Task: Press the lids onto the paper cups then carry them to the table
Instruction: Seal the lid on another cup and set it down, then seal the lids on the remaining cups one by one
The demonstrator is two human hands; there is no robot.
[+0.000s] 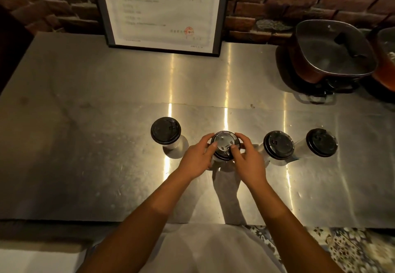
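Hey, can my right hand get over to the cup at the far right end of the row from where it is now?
Probably yes. The right hand is on the lid of the second cup with the left hand. Only the third cup stands between it and the far-right cup, so reaching over its lid should work.

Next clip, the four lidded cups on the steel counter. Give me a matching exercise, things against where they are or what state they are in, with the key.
Things:
1. leftmost cup
2. second cup from the left
3. framed certificate
4. square pan with glass lid

Places or states:
A. far right of the counter, near the brick wall
B. gripped at the lid by the left hand and right hand
C. leaning against the wall, back centre
D. standing alone, lid on, no hand touching it

Pairs: 1-D, 2-B, 3-C, 4-A
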